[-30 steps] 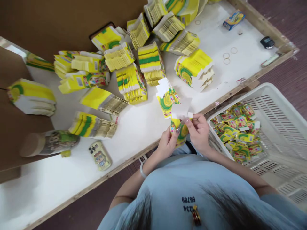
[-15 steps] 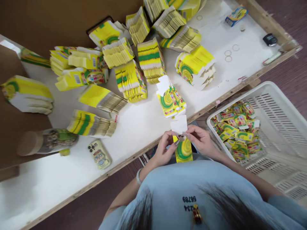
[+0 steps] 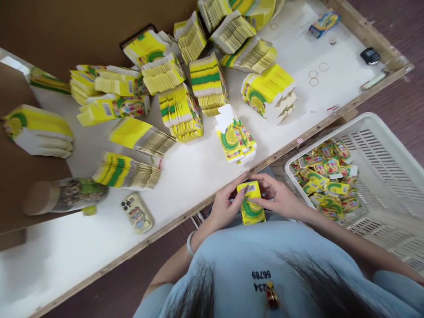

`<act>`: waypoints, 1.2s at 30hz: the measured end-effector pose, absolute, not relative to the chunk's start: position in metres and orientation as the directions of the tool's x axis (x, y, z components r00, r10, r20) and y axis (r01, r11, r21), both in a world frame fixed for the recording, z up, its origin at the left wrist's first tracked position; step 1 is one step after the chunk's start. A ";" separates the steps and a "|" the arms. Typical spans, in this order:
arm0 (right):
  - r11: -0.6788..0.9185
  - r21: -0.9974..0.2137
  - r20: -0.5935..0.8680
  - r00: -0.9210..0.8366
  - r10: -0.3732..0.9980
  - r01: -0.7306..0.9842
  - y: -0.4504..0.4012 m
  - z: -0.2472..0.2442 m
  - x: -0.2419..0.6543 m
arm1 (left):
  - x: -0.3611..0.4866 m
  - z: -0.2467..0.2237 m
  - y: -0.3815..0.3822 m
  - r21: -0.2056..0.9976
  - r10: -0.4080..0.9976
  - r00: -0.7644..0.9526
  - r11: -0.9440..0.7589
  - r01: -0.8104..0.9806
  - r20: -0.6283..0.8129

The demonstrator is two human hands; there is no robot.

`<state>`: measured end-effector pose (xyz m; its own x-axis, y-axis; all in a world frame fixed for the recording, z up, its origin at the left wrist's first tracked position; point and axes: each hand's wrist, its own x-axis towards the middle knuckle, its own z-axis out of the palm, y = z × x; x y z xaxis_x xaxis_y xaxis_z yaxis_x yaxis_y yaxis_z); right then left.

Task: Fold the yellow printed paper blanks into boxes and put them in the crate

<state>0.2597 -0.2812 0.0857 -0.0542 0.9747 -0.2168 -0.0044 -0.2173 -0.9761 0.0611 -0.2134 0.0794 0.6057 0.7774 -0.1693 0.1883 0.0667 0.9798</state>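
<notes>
Head view: a small yellow carton [image 3: 252, 203] is gripped between the left hand [image 3: 226, 207] and right hand [image 3: 277, 198], fingers closed around it. Its white flap, raised a moment ago, is now tucked shut, so the carton looks finished; a basket [image 3: 391, 132] sits just right of the fingers.

Carton stacks [image 3: 180, 110] on table [image 3: 205, 172], phone [image 3: 137, 213] at near edge, basket [image 3: 377, 145] right of table

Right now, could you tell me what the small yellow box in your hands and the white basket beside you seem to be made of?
Small yellow box: likely thin printed cardboard, smooth colour-printed faces. White basket: seemingly moulded plastic, matte, with slotted walls.
</notes>
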 end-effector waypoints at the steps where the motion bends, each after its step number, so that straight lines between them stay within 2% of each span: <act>1: -0.276 -0.959 -0.270 -0.084 0.959 -0.059 -0.281 0.088 0.257 | 0.062 0.080 -0.213 0.978 0.780 0.599 0.078 0.195 -0.181; 4: -0.342 -0.933 -0.328 -0.124 0.936 -0.115 -0.279 0.094 0.259 | 0.065 0.081 -0.214 0.977 0.781 0.595 0.090 0.194 -0.190; 8: -0.364 -0.922 -0.339 -0.178 0.924 -0.133 -0.275 0.097 0.272 | 0.061 0.080 -0.217 0.975 0.766 0.623 0.024 0.223 -0.161; 13: -0.401 -0.871 -0.330 -0.265 0.906 -0.284 -0.274 0.089 0.275 | 0.060 0.070 -0.207 0.967 0.779 0.627 -0.146 0.208 -0.018; 16: -0.352 -0.898 -0.332 -0.117 0.936 -0.265 -0.279 0.083 0.281 | 0.071 0.061 -0.171 0.929 0.917 0.396 -0.190 0.318 0.052; 18: -0.291 -0.946 -0.302 0.061 0.951 -0.147 -0.286 0.081 0.300 | 0.081 0.057 -0.139 0.855 0.977 0.208 -0.078 0.513 -0.036; 20: -0.307 -0.944 -0.260 0.303 0.917 0.119 -0.295 0.085 0.332 | 0.091 0.055 -0.110 0.721 0.963 0.175 0.027 0.692 -0.204; 21: -0.382 -0.875 -0.228 0.442 0.868 0.298 -0.301 0.088 0.349 | 0.094 0.055 -0.099 0.663 0.940 0.201 0.035 0.748 -0.276; 22: -0.494 -0.728 -0.164 0.579 0.799 0.475 -0.306 0.092 0.366 | 0.097 0.056 -0.092 0.629 0.914 0.241 0.019 0.778 -0.325; 23: -0.604 -0.529 -0.068 0.680 0.730 0.596 -0.311 0.096 0.380 | 0.098 0.057 -0.087 0.617 0.895 0.280 -0.007 0.787 -0.347; 24: -0.680 -0.330 0.029 0.727 0.686 0.655 -0.314 0.100 0.391 | 0.098 0.059 -0.084 0.621 0.884 0.310 -0.029 0.783 -0.349; 25: -0.716 -0.180 0.110 0.737 0.667 0.674 -0.316 0.103 0.398 | 0.097 0.061 -0.083 0.630 0.884 0.325 -0.045 0.775 -0.336; 26: -0.719 -0.105 0.162 0.725 0.669 0.687 -0.315 0.104 0.400 | 0.096 0.064 -0.084 0.639 0.890 0.330 -0.059 0.767 -0.314; 27: -0.691 -0.108 0.179 0.698 0.694 0.715 -0.312 0.104 0.397 | 0.094 0.067 -0.085 0.646 0.897 0.335 -0.077 0.759 -0.287; 28: -0.639 -0.177 0.180 0.663 0.727 0.749 -0.306 0.102 0.389 | 0.092 0.070 -0.087 0.656 0.901 0.349 -0.102 0.748 -0.257; 30: -0.467 -0.438 0.186 0.586 0.789 0.768 -0.286 0.096 0.362 | 0.091 0.077 -0.094 0.706 0.890 0.413 -0.167 0.689 -0.193; 31: -0.355 -0.589 0.203 0.558 0.805 0.726 -0.273 0.093 0.344 | 0.091 0.080 -0.099 0.743 0.873 0.464 -0.209 0.636 -0.151; 33: -0.121 -0.846 0.217 0.543 0.811 0.519 -0.244 0.087 0.302 | 0.093 0.086 -0.112 0.801 0.805 0.592 -0.332 0.497 -0.033; 34: -0.039 -0.925 0.188 0.547 0.816 0.377 -0.230 0.086 0.282 | 0.094 0.089 -0.121 0.805 0.753 0.657 -0.417 0.423 0.044; 36: 0.013 -0.987 0.106 0.584 0.805 0.162 -0.209 0.084 0.247 | 0.096 0.094 -0.137 0.741 0.641 0.739 -0.597 0.309 0.208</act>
<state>0.2473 -0.2085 0.0841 0.5839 0.8049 0.1064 0.1624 0.0127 -0.9866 0.0958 -0.1366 0.0936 0.7388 0.6409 0.2084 0.3088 -0.5968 0.7406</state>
